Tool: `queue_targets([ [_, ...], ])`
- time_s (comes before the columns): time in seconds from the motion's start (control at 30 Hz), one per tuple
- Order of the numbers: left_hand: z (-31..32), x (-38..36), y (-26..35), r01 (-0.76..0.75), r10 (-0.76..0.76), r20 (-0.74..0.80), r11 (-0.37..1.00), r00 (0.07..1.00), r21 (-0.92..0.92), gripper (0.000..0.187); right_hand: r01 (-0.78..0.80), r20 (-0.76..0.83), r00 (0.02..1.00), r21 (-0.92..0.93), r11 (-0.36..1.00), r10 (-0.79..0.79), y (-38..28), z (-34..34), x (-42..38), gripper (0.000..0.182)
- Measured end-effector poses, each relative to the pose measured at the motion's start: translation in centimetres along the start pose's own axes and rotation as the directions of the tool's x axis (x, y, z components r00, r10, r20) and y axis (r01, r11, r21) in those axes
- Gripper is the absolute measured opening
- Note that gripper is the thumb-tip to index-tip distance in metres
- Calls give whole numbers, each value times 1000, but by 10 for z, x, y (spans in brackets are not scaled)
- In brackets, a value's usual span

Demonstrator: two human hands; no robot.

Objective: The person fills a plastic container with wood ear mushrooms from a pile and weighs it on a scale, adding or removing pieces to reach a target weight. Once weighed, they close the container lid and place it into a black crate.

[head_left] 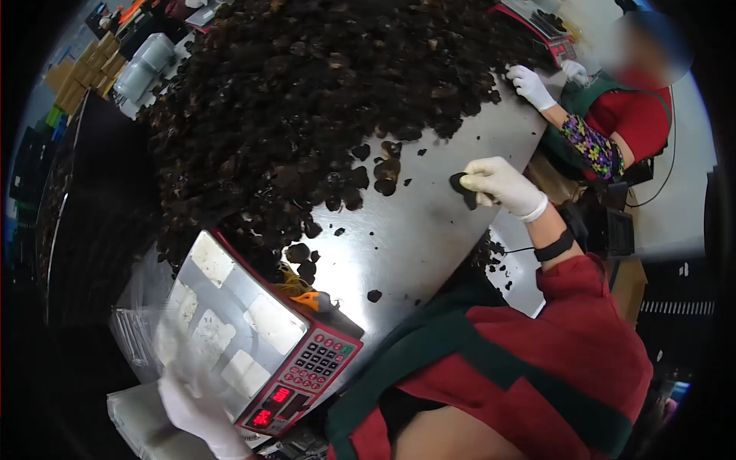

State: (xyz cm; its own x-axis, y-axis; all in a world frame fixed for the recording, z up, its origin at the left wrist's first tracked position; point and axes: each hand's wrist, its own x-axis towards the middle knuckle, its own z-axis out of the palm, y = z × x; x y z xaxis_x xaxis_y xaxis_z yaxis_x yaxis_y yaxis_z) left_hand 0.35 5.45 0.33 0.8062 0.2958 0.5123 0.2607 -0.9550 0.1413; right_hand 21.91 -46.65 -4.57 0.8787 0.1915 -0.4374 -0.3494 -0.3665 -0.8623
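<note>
My right hand (502, 186), in a white glove, pinches a dark, flat mushroom-like piece (463, 189) above the metal table. My left hand (195, 402), also white-gloved, is by the left edge of a red weighing scale (264, 318). Its fingers are smeared by motion, so their hold does not show. The scale has a metal plate with pale patches, a keypad and lit red digits. A great heap of dark brown to black pieces (307, 92) covers the far and left part of the table. A few loose pieces (386, 175) lie at its near edge.
An orange-handled tool (310, 300) lies beside the scale. Plastic bags (134, 333) and a clear container (146, 425) are at the left. Across the table's right side, a co-worker's gloved hand (530, 87) touches the heap near another scale (540, 27). The table (383, 238) has a right edge near me.
</note>
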Motion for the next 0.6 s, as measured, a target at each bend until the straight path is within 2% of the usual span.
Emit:
queue_targets([
  [0.07,-3,-8,35,-82,22,296,978,955,193,49,21,89,995,163,986,-35,-6,22,0,26],
  [0.1,-6,-9,57,-92,32,301,978,953,189,49,-3,117,993,159,987,-15,-13,36,-1,28],
  [0.13,-12,-8,82,-157,141,163,984,976,89,50,-27,149,989,151,988,5,-21,52,-1,30],
  [0.17,-21,-13,102,-220,219,26,975,975,18,52,10,238,970,202,979,-59,-21,72,4,33],
  [0.23,-25,-20,135,-125,207,225,935,952,-333,52,49,372,913,303,952,-165,-31,106,12,40],
  [0.33,12,-9,185,-79,272,267,822,924,-564,56,44,450,869,346,937,-206,-42,142,9,43],
  [0.37,27,-5,197,-126,298,206,799,932,-588,56,8,482,854,365,931,-197,-48,150,3,42],
  [0.4,35,-2,209,-96,282,198,765,939,-636,51,-28,510,840,383,923,-186,-51,154,-2,41],
  [0.43,50,-5,213,-27,239,213,725,947,-689,46,-4,570,783,403,915,-247,-49,154,-2,37],
  [0.47,62,-11,214,36,200,229,673,953,-739,42,-7,583,773,401,916,-250,-47,152,-3,37],
  [0.5,65,-15,214,38,193,228,679,954,-733,42,33,559,783,401,915,-273,-45,149,-4,36],
  [0.57,68,-19,211,204,106,328,595,939,-777,31,72,529,794,406,911,-299,-38,142,-7,36],
  [0.6,67,-21,212,204,109,331,598,937,-775,31,277,415,814,336,900,-406,-33,137,-11,30],
])
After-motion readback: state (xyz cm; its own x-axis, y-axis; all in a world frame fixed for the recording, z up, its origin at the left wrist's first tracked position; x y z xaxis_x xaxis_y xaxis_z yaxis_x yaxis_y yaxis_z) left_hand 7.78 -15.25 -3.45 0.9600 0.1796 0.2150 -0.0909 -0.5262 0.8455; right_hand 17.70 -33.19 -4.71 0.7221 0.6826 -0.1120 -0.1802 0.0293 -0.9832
